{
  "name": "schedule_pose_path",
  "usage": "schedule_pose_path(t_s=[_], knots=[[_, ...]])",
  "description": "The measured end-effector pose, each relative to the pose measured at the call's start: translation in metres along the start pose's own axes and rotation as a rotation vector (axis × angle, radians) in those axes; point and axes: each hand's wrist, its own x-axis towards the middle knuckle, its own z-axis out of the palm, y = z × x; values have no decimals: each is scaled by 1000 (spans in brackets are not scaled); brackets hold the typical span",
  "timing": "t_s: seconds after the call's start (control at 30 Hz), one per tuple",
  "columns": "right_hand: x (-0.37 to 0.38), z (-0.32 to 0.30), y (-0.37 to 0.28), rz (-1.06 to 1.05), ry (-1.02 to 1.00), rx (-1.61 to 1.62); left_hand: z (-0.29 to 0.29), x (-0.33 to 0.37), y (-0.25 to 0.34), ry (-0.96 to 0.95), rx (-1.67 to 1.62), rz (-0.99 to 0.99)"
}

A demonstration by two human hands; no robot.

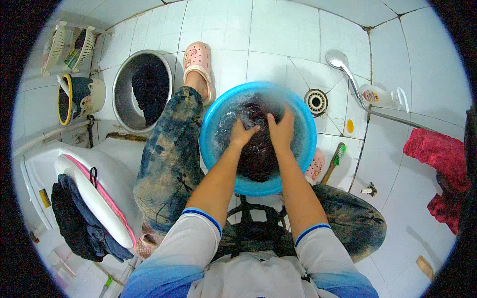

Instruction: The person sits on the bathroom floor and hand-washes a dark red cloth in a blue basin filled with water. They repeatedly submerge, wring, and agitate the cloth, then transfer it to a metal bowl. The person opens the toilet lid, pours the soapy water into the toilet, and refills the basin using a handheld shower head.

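Observation:
A round blue basin (210, 164) stands between my legs on the tiled floor, holding cloudy water and a dark maroon cloth (258, 161). Both my hands reach into it. My left hand (241, 133) is at the left of the cloth, its thumb pointing right and apart from the fingers, whose tips are partly hidden in the water. Opposite it, my right hand (282, 129) is at the cloth's right side, thumb raised and spread from the other fingers. Neither hand visibly pinches the cloth. Suds or splashes blur the basin's far part.
A metal basin (120, 107) with dark cloth stands at the left, beyond the toilet (119, 164) with clothes on its lid. On the right are a floor drain (316, 102), a shower head (337, 59), a white bottle (380, 97), a green-bristled brush (334, 162) and hanging red cloth (437, 151).

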Motion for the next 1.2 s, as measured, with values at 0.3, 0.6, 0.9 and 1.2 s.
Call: schedule_pose_path(t_s=[0.3,0.6,0.9,1.2], knots=[[23,17,34,239,-115,45,-32,-62,22,188,-1127,-504],[-2,-6,63,72,-107,-31,-54,-24,2,-238,-579,-223],[-19,14,3,-4,-239,315,-57,-7,60,-362,-979,-680],[-136,-16,-86,-129,-328,45,-98,-57,107,-505,-1311,-457]])
